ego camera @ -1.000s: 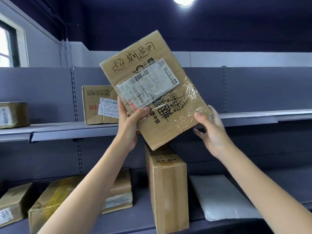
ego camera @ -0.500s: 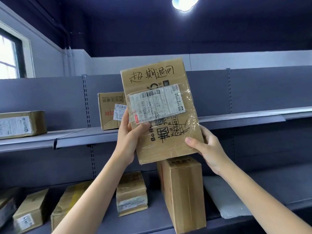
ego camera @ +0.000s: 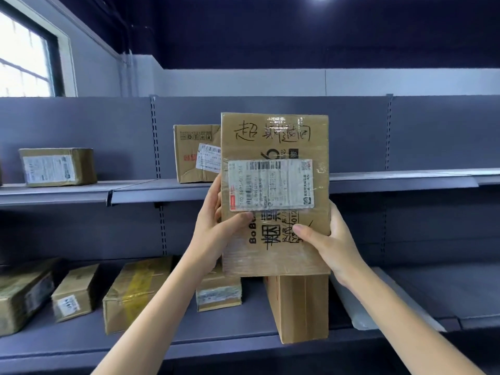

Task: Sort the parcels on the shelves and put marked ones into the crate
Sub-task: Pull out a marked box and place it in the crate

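I hold a flat cardboard parcel (ego camera: 273, 147) upright in front of the shelves, its face toward me. Black handwritten characters run across its top and a white shipping label sits in the middle under clear tape. My left hand (ego camera: 213, 226) grips its left edge, thumb on the front. My right hand (ego camera: 327, 239) grips its lower right edge, thumb on the front. No crate is in view.
Grey shelving (ego camera: 405, 182) fills the view. The upper shelf carries a box (ego camera: 58, 166) at left and another box (ego camera: 194, 152) behind the held parcel. The lower shelf holds several boxes, a tall upright box (ego camera: 300, 307) and a white flat mailer (ego camera: 351, 309).
The parcel has turned from tilted to upright and squared to me. My right hand has closed onto its lower right edge. The view has shifted so the shelves sit farther right and lower.
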Action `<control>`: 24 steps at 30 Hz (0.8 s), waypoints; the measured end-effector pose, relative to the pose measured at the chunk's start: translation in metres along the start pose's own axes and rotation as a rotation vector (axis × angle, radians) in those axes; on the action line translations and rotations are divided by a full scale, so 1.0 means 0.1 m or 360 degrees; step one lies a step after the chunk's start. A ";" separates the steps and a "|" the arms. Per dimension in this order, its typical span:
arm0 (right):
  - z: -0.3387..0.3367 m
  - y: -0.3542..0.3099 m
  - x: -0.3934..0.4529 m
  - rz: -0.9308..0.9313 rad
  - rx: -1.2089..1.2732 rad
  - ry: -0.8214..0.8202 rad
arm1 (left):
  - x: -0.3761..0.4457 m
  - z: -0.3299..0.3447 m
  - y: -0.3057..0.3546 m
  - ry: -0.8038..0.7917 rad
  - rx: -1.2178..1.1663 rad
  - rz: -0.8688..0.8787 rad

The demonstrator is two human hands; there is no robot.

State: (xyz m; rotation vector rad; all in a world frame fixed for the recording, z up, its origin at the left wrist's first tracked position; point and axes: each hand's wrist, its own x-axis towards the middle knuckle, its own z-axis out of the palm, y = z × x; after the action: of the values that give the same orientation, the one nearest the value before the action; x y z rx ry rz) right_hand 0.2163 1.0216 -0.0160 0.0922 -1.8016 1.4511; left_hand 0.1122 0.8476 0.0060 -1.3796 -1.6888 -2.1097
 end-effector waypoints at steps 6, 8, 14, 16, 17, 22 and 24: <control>-0.09 0.11 -0.15 0.0004 0.0008 -0.0031 | -0.22 0.12 -0.04 0.0065 0.0051 -0.0138; -0.12 0.15 -0.23 0.0040 0.0010 -0.0049 | -0.33 0.16 -0.06 0.0073 0.0083 -0.0182; -0.14 0.37 -0.45 0.0242 0.0080 -0.0060 | -0.73 0.20 -0.19 0.0116 0.0119 -0.0393; -0.12 0.45 -0.55 0.0289 0.0076 -0.0054 | -0.87 0.18 -0.22 0.0154 0.0136 -0.0459; -0.10 0.50 -0.61 0.0321 0.0081 -0.0061 | -0.93 0.16 -0.27 0.0176 0.0140 -0.0503; 0.10 0.76 -0.99 0.0509 0.0084 -0.0114 | -1.40 0.01 -0.53 0.0246 0.0097 -0.0710; 0.22 0.88 -1.18 0.0590 0.0072 -0.0124 | -1.62 -0.08 -0.64 0.0290 0.0059 -0.0798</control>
State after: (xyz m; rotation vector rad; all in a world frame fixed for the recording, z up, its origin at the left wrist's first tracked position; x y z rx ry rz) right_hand 0.2394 0.9849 -0.1583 -0.1738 -1.9209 1.7662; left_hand 0.1648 0.7959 -0.1522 -0.7742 -2.1474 -2.3345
